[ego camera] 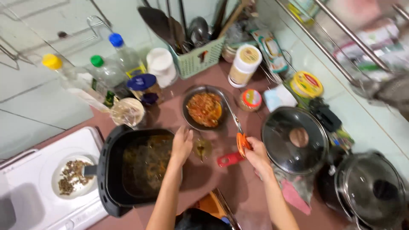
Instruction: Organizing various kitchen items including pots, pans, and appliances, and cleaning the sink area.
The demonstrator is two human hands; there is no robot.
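Hands first: I see left hand [182, 145] flat, fingers loose, resting on rim of black fryer basket [111, 179] at counter [238, 187] edge. Right hand [255, 155] grips orange-handled scissors [242, 142], blades reaching into bowl [205, 108] w/ red chopped food just behind.

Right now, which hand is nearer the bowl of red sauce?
The right hand, holding orange-handled scissors whose blades reach the bowl rim. The left hand rests on the black basket edge, below the bowl.
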